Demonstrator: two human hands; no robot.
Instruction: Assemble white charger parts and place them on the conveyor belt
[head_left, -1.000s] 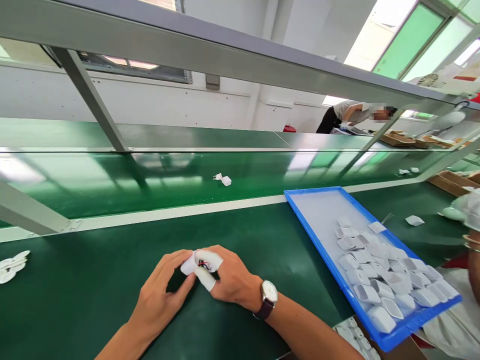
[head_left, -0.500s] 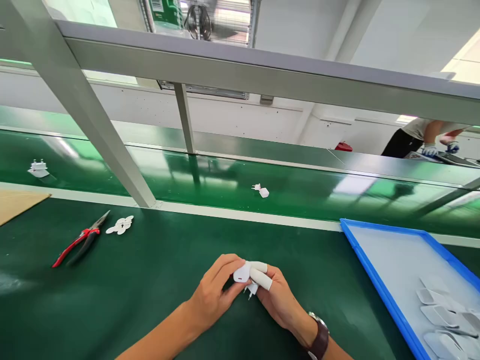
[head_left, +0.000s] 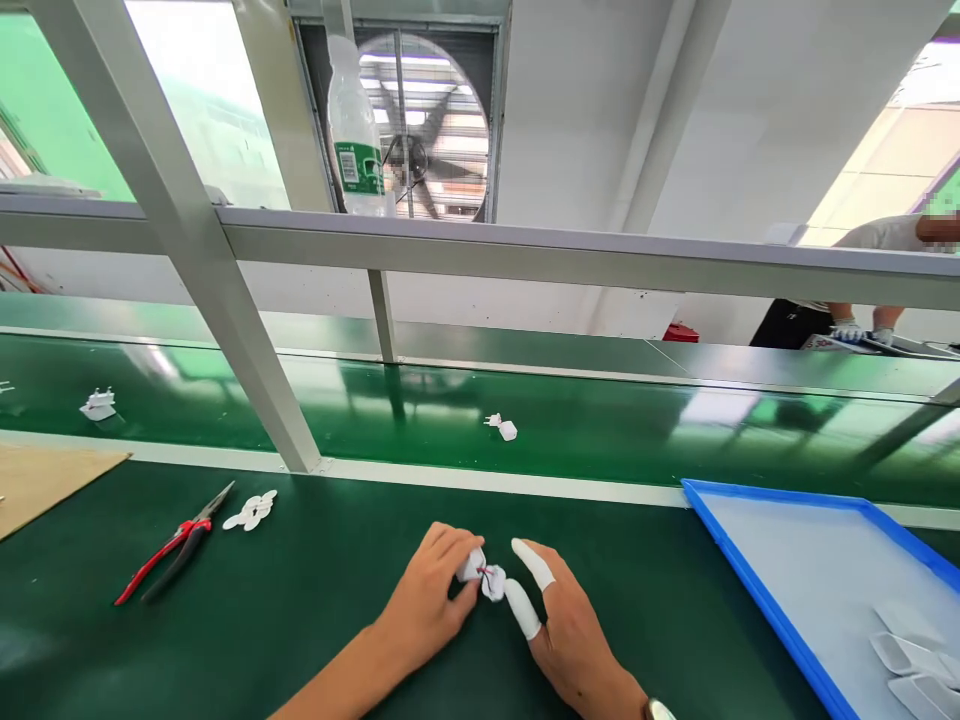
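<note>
My left hand (head_left: 431, 600) pinches a small white plastic piece (head_left: 472, 566) between thumb and fingers, low in the middle of the view. Joined to it by short reddish wires is a second white piece (head_left: 493, 582), lying just to its right. My right hand (head_left: 566, 625) is beside that piece with thumb and index finger spread, both in white finger covers. The thumb tip is very near the second piece; whether it touches is unclear. My right hand holds nothing.
Red-and-black pliers (head_left: 177, 543) and flat white pieces (head_left: 251, 510) lie left. A blue-rimmed tray (head_left: 757, 590) with clear parts stands right. Beyond the pale edge, white parts (head_left: 502, 427) rest on a green surface, under a metal frame (head_left: 525, 255). A person works far right.
My right hand has let go of the white parts and moved slightly right, its fingers now apart. The two wired pieces now show side by side. The view has tilted upward.
</note>
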